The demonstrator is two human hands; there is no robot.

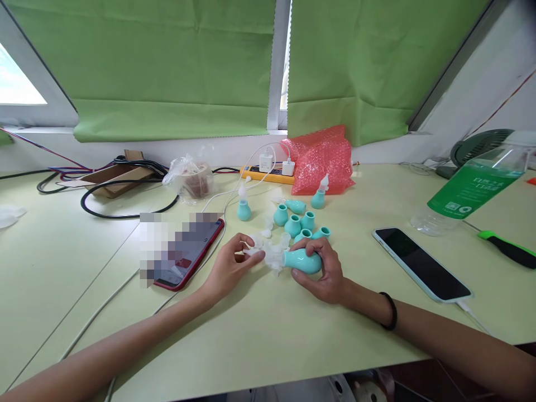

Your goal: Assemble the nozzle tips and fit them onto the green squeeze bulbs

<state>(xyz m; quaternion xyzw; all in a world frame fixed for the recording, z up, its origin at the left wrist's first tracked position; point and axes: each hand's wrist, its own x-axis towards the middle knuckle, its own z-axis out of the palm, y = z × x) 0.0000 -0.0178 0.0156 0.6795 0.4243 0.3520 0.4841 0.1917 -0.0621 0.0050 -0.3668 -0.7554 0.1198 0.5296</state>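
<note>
My right hand [324, 273] is wrapped round a teal rubber bulb [302, 261] that lies sideways on the pale green table [268, 335]. My left hand [230, 265] pinches a small clear plastic tip [254, 253] just left of the bulb's mouth. Several more clear tips [272, 245] lie scattered between the two hands. Behind them stand several teal bulbs [299, 222]; two, one at the left [243, 206] and one at the back right [319, 195], carry clear tips on top.
A red-cased phone [184, 254] lies left of my left hand, a light-cased phone [421, 263] on its cable to the right. Pink bubble wrap [322, 159], a yellow power strip [270, 174], a bagged cup [190, 177], black cables [121, 192], a clear bottle [473, 187] and a green-handled tool [506, 248] lie around.
</note>
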